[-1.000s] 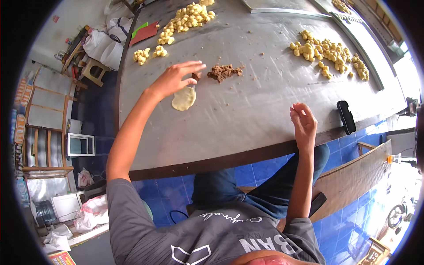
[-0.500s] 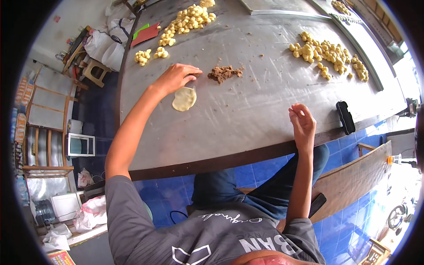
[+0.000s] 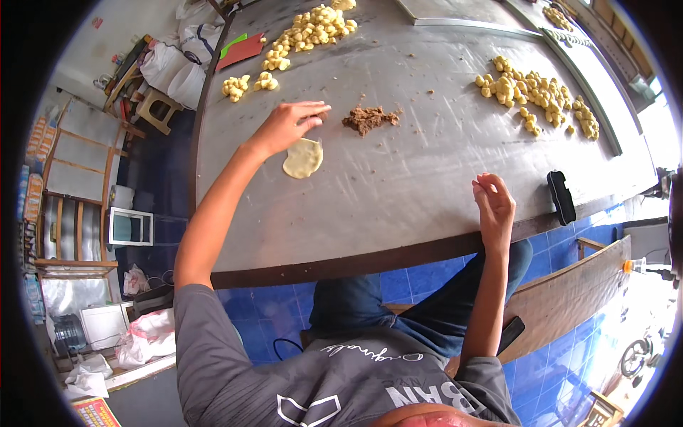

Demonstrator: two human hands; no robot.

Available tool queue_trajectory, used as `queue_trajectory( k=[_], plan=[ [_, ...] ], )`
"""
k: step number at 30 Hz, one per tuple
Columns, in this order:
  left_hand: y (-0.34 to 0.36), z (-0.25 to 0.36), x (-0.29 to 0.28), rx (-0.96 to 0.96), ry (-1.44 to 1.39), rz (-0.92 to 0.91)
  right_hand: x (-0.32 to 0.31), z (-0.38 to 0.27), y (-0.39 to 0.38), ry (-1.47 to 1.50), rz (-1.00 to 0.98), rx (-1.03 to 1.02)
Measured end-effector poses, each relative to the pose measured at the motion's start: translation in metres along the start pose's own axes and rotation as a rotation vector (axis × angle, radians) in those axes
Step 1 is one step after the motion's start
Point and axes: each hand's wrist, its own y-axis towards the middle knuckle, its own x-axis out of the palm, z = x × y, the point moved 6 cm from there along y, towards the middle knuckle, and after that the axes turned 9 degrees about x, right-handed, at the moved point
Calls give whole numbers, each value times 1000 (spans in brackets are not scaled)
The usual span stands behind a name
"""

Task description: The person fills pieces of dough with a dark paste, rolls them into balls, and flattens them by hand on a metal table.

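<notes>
Above a flattened pale dough round (image 3: 303,159), my left hand (image 3: 288,125) has thumb and fingertips around a small brown lump of filling (image 3: 320,117), with something clear just below them. To its right sits a crumbly brown filling heap (image 3: 368,120) on the steel tabletop (image 3: 384,206). My right hand (image 3: 494,205) is raised by the near edge with fingers curled together; I cannot see anything in them.
Yellow dough-ball piles lie at the back left (image 3: 309,35) and right (image 3: 530,92), beside red and green flat pieces (image 3: 240,53) and metal trays (image 3: 455,14). A black object (image 3: 559,196) lies near the right edge. A wooden bench (image 3: 569,292) is below.
My left fingers curled lower over the lump half a second ago and are now raised a little again. The whole view has shifted slightly; my right hand keeps much the same pose.
</notes>
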Motion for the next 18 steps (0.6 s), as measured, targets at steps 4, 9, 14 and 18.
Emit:
queue_trajectory(
  k=[4,9,14,18],
  plan=[
    [5,0,5,26,133,-167,0,2,1,14,-9,1],
    [12,-7,2,38,211,-184,-2,5,2,18,6,29],
    [8,5,-1,173,201,-126,1,3,2,32,-2,14],
    [18,-4,-3,111,165,-208,0,5,2,20,-21,3]
  ],
)
